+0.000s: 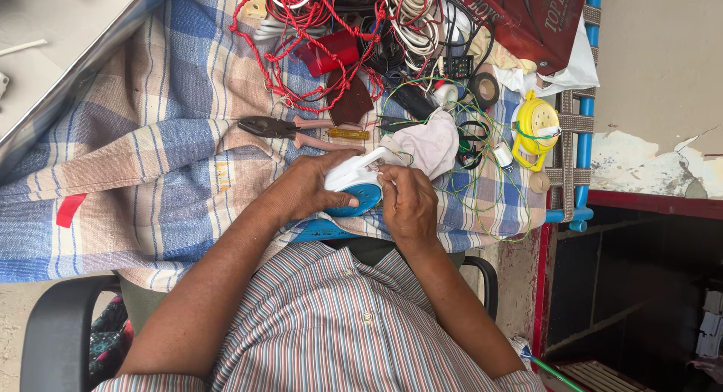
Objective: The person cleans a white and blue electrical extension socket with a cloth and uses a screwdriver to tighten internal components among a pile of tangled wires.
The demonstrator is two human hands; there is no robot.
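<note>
Both hands closed on one white and blue plastic device (356, 187), held low over the checked cloth (151, 136) just in front of the striped shirt (331, 324): left hand (307, 187) wrapped round its left side, thumb under the blue face; right hand (407, 200) gripping its right edge, fingertips on the white shell. Just beyond, touching the device's far end, a crumpled white rag (433, 145). Past the left hand, flat on the cloth, pink-handled pliers (290, 130) and beside them a yellow-handled screwdriver (348, 134). Farther out, a tangle of red cord (290, 57) and white cables (410, 15), with thin green wire (482, 181) looping to the right. At the right edge, a yellow round socket reel (535, 128) near a roll of black tape (484, 87). No box or tray visible among these; everything loose on the cloth.
</note>
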